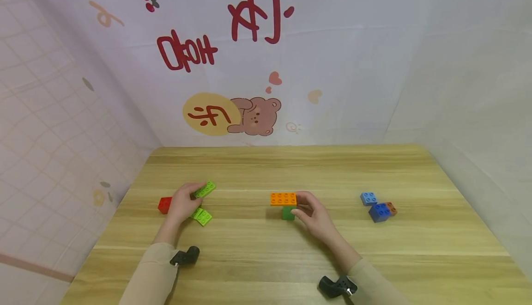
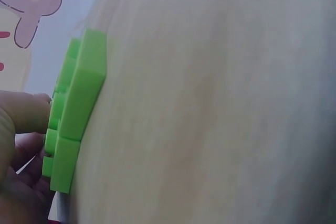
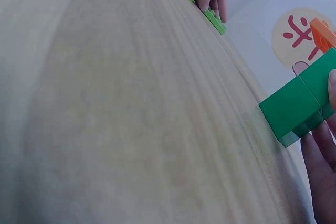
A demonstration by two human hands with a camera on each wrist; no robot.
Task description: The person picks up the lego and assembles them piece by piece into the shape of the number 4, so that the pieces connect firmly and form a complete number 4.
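Note:
At the left of the table, my left hand (image 1: pixel 183 202) pinches the left end of a lime-green flat toy brick (image 1: pixel 209 186). More lime-green flat bricks (image 1: pixel 202 216) lie just in front of its fingers; the left wrist view shows lime-green bricks (image 2: pixel 81 93) close up, end to end, overlapping the fingers. Near the middle, my right hand (image 1: pixel 313 215) grips a stack from its right side, thumb in front and fingers behind. The stack has green bricks (image 3: pixel 296 103) below and an orange flat brick (image 1: pixel 283 198) on top, overhanging to the left.
Partly behind the left hand sits a red brick (image 1: pixel 164 204). To the right stand a light blue brick (image 1: pixel 368 198), a dark blue brick (image 1: pixel 379 213) and a brown-orange brick (image 1: pixel 391 208). A printed cloth (image 1: pixel 353 64) hangs behind the wooden table (image 1: pixel 249 259).

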